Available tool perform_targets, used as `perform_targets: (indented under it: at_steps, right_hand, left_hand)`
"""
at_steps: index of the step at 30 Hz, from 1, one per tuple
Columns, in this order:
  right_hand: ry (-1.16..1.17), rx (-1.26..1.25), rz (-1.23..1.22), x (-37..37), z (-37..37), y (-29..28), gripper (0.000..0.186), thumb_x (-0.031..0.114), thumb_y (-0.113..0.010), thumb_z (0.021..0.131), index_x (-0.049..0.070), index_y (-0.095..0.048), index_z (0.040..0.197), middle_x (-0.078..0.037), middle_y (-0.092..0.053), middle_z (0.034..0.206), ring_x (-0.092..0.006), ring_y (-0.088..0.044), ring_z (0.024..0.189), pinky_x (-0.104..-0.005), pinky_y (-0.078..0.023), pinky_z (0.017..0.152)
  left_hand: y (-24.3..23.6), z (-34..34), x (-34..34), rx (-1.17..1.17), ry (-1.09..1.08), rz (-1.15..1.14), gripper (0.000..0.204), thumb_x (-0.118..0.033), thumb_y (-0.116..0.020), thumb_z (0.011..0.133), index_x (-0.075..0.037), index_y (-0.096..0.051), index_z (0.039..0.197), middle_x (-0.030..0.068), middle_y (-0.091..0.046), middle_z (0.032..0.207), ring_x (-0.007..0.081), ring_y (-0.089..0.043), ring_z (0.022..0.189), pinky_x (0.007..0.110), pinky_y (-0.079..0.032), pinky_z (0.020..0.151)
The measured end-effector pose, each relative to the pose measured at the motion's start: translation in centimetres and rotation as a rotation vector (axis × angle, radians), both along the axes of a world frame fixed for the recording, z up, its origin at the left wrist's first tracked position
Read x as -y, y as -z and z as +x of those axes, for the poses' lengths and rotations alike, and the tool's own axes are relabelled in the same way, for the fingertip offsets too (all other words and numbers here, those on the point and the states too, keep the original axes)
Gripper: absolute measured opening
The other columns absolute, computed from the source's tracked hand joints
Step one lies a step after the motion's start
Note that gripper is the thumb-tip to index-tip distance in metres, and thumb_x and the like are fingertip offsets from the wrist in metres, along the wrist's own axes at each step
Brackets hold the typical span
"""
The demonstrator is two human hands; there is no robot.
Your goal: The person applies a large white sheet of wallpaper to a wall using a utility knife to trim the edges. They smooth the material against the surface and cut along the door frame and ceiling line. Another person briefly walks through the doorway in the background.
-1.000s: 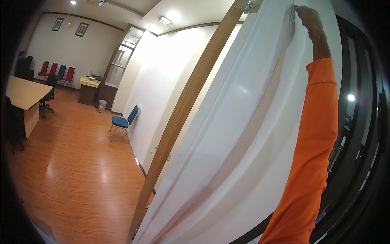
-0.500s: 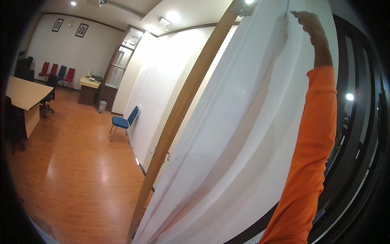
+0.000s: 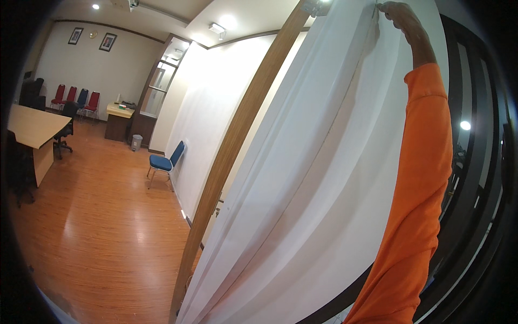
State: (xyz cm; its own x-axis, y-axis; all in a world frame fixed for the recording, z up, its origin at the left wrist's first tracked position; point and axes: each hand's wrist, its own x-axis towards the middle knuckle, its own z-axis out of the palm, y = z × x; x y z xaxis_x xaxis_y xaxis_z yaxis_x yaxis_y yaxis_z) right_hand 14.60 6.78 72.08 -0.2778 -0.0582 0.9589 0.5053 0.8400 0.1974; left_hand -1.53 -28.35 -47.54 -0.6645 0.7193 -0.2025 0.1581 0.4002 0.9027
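My right hand (image 3: 403, 20), at the end of an orange sleeve (image 3: 423, 162), reaches up to the top edge of the view. Its fingers are pressed together at a thin dark line on a tall white surface (image 3: 302, 135). Whatever they pinch is too small to make out. Long ridges like folds run down this surface; I cannot tell whether it is cloth or wall. A fine seam runs down from near my fingertips. My left hand is out of view.
A wooden post (image 3: 232, 140) borders the white surface on its left. Dark slats (image 3: 472, 135) curve along the right. Beyond lie a wood floor (image 3: 118, 232), a blue chair (image 3: 162, 162) by the far wall, a grey bin (image 3: 136, 142) and a light table (image 3: 38, 125).
My right hand has moved up and slightly left, bringing its fingertips to the dark line. The small pale, pointed thing seen at the fingertips before is hard to see now.
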Motion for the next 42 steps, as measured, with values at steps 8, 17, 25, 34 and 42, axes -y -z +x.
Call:
perform_targets:
  at_steps: [8,17,25,34,42]
  right_hand:
    - [-0.049,-0.015,-0.046,0.9,0.4,4.9,0.039,0.038,-0.061,0.096,0.007,-0.074,0.116,0.002,-0.057,0.082,-0.0095,-0.035,0.062,-0.028,-0.034,0.056]
    - [-0.058,-0.103,-0.152,1.7,-0.3,8.4,0.049,0.038,-0.063,0.096,0.005,-0.068,0.132,-0.011,-0.071,0.105,-0.0147,-0.054,0.077,-0.0313,-0.047,0.072]
    - [0.156,-0.125,0.104,3.5,0.8,12.2,0.044,0.041,-0.067,0.096,0.008,-0.072,0.124,-0.013,-0.074,0.109,-0.0269,-0.068,0.102,-0.0426,-0.052,0.097]
    - [0.16,-0.172,0.15,1.5,0.0,6.1,0.045,0.044,-0.059,0.097,0.01,-0.072,0.124,-0.009,-0.069,0.098,-0.0229,-0.064,0.096,-0.041,-0.05,0.093]
    - [0.07,-0.092,0.151,0.7,-0.2,6.2,0.046,0.036,-0.059,0.097,0.008,-0.068,0.132,-0.011,-0.07,0.117,-0.0245,-0.062,0.103,-0.0394,-0.049,0.094]
  left_hand:
    - [0.8,0.3,0.1,-0.001,0.006,0.003,0.056,-0.039,-0.082,0.083,-0.003,-0.056,0.117,0.0124,-0.074,0.093,0.0225,-0.067,0.09,0.037,-0.05,0.081]
    - [0.9,0.4,0.6,-0.006,0.021,0.013,0.058,-0.038,-0.082,0.082,-0.003,-0.055,0.12,0.0131,-0.074,0.094,0.0231,-0.068,0.09,0.038,-0.05,0.082]
    - [1.4,0.4,0.9,-0.017,0.02,0.016,0.06,-0.038,-0.083,0.082,-0.003,-0.054,0.122,0.0137,-0.075,0.094,0.0237,-0.068,0.091,0.038,-0.05,0.083]
    - [0.9,0.5,1.6,-0.03,0.032,-0.004,0.063,-0.038,-0.083,0.082,-0.002,-0.053,0.124,0.0145,-0.075,0.095,0.0243,-0.068,0.092,0.039,-0.05,0.084]
    - [0.9,0.7,1.9,-0.038,0.025,-0.011,0.065,-0.038,-0.083,0.082,-0.002,-0.052,0.126,0.0151,-0.075,0.095,0.0248,-0.069,0.093,0.039,-0.05,0.084]
